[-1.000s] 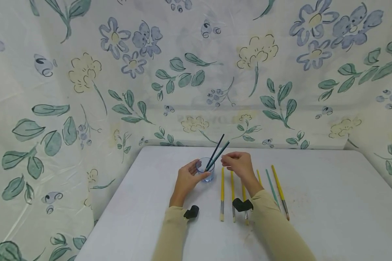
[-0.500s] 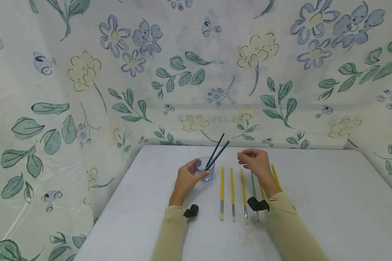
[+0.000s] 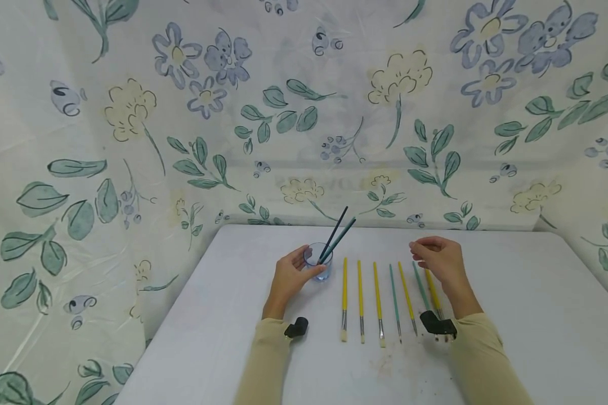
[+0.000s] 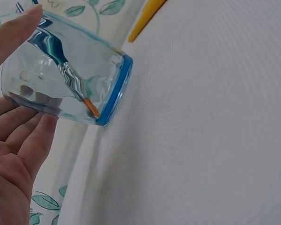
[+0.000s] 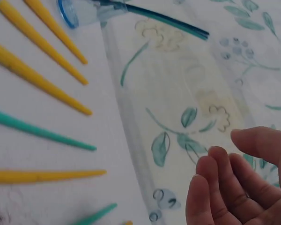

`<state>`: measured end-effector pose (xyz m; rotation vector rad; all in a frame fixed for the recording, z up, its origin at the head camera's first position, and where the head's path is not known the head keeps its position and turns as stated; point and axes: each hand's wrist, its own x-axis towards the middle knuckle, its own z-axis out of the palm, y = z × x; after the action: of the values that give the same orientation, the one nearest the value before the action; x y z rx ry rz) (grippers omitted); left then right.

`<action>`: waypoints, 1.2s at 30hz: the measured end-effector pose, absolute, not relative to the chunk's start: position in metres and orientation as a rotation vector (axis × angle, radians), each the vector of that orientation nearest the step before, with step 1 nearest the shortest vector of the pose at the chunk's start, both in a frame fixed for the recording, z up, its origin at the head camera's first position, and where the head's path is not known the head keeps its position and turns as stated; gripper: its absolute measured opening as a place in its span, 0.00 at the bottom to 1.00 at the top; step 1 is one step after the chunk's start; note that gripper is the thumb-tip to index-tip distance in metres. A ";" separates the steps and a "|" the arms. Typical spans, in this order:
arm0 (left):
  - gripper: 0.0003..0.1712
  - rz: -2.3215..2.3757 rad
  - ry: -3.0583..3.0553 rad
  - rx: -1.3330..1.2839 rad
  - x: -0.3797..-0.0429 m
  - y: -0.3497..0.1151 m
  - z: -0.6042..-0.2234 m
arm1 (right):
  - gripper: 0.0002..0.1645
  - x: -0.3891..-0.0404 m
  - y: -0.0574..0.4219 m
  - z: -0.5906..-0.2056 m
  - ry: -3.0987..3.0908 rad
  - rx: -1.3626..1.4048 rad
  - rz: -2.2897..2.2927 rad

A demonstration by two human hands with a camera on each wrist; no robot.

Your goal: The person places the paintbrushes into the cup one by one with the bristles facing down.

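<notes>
My left hand (image 3: 290, 274) grips a clear glass (image 3: 322, 276) with a blue base, thumb on one side and fingers on the other. Two dark paintbrushes lean in it, a navy one (image 3: 336, 229) and a dark green one (image 3: 345, 231); in the left wrist view an orange-brown bristle tip (image 4: 91, 108) shows near the base. My right hand (image 3: 443, 261) holds nothing, its fingers loosely bent, over the handle ends of a light green paintbrush (image 3: 420, 284) and a thick yellow paintbrush (image 3: 433, 293) at the right end of a row.
Several more brushes lie spaced out on the white table (image 3: 218, 337), handles pointing away: yellow ones such as the leftmost brush (image 3: 344, 287), and a thin green brush (image 3: 394, 298). Behind the table hangs a floral cloth (image 3: 304, 146).
My right hand has moved right from beside the glass, across the row of brushes to its right end. The left hand, glass and leaning brushes have stayed in place.
</notes>
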<state>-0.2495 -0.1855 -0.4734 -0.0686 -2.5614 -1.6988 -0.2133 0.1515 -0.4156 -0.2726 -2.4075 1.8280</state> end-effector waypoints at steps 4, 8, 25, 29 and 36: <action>0.51 -1.691 -2.563 -0.076 -0.249 -0.185 -0.473 | 0.28 -0.208 0.165 -0.421 -2.456 -0.328 1.741; 0.51 -1.691 -2.555 -0.089 -0.249 -0.185 -0.474 | 0.28 -0.205 0.175 -0.429 -2.496 -0.432 1.676; 0.50 -1.685 -2.534 -0.107 -0.252 -0.185 -0.478 | 0.26 -0.200 0.194 -0.457 -2.715 -0.642 1.532; 0.51 -1.679 -2.528 -0.103 -0.252 -0.185 -0.478 | 0.26 -0.200 0.197 -0.462 -2.794 -0.614 1.427; 0.50 -1.691 -2.520 -0.097 -0.251 -0.185 -0.478 | 0.25 -0.198 0.197 -0.463 -2.895 -0.527 1.342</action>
<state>-0.2511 -0.1849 -0.4780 -0.0975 -2.5202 -1.6909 -0.1976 0.1972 -0.4633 -0.5268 -2.8948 1.3424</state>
